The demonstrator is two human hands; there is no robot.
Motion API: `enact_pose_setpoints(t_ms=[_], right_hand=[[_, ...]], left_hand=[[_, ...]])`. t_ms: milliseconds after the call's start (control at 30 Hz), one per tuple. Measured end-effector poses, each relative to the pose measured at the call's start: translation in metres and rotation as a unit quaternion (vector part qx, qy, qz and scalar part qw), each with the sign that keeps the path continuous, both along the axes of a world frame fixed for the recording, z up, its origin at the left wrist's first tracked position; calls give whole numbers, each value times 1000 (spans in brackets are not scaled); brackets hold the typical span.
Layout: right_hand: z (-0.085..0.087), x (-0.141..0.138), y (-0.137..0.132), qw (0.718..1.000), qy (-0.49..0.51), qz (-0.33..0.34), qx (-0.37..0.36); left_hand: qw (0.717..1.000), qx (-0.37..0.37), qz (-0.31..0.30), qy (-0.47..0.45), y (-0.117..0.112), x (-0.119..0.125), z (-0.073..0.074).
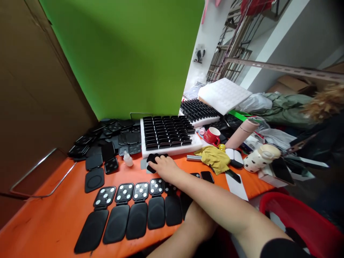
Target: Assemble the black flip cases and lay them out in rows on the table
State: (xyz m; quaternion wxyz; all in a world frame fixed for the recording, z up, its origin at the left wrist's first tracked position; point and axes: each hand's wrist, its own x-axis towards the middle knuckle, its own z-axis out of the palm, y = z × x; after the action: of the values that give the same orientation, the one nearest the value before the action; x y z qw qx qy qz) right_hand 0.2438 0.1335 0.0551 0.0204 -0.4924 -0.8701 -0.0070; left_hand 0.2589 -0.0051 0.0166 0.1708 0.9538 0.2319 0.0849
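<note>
My right hand reaches across to the left, its fingers curled over a small black panel in front of the white foam tray. My left hand is crossed beneath the right forearm, close to the right end of a row of black hinged pads. Its fingers are hidden. Each opened pad lies flat, with a smooth lower half and a square upper half bearing white round dots. The right forearm covers part of that row.
Black slabs stand upright in a foam tray. Loose black parts are heaped at left, near a small dropper bottle. Rightward are a yellow cloth, red mug, pink bottle and red basin. A green board stands behind.
</note>
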Motion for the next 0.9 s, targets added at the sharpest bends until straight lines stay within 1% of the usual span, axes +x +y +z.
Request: enact_pose_setpoints(t_ms=[100, 167, 233, 300, 367, 433, 500, 567, 600, 667, 767, 833, 900], right_hand=[[-2, 3, 9, 1000, 20, 11, -5], [-3, 4, 11, 999, 43, 3, -12], [-2, 8, 10, 997, 74, -16, -25], [2, 20, 8, 992, 113, -40, -44], [9, 45, 1, 983, 159, -70, -68], [15, 80, -12, 967, 208, -111, -92], [17, 119, -29, 946, 253, -165, -119], [11, 152, -50, 920, 290, -211, -157], [6, 165, -60, 907, 307, -228, -177], [-7, 180, -77, 881, 339, -251, -214], [-24, 184, -88, 848, 380, -269, -253], [-30, 181, -87, 832, 399, -276, -269], [-32, 180, -84, 821, 408, -281, -283]], left_hand=[[998, 42, -28, -31, 3, -6, 8], [997, 55, -33, -38, 6, -9, 9], [997, 58, -33, -37, 8, -9, 6], [997, 54, -36, -32, 8, -8, 1], [998, 46, -34, -27, 8, -6, -6], [998, 39, -30, -27, 8, -5, -11], [998, 35, -27, -33, 7, -4, -14], [998, 32, -27, -38, 7, -3, -17], [998, 31, -28, -38, 7, -2, -18], [999, 28, -26, -36, 8, -1, -20], [999, 26, -25, -30, 7, 1, -23], [999, 25, -26, -28, 7, 2, -24], [999, 24, -25, -26, 7, 2, -24]])
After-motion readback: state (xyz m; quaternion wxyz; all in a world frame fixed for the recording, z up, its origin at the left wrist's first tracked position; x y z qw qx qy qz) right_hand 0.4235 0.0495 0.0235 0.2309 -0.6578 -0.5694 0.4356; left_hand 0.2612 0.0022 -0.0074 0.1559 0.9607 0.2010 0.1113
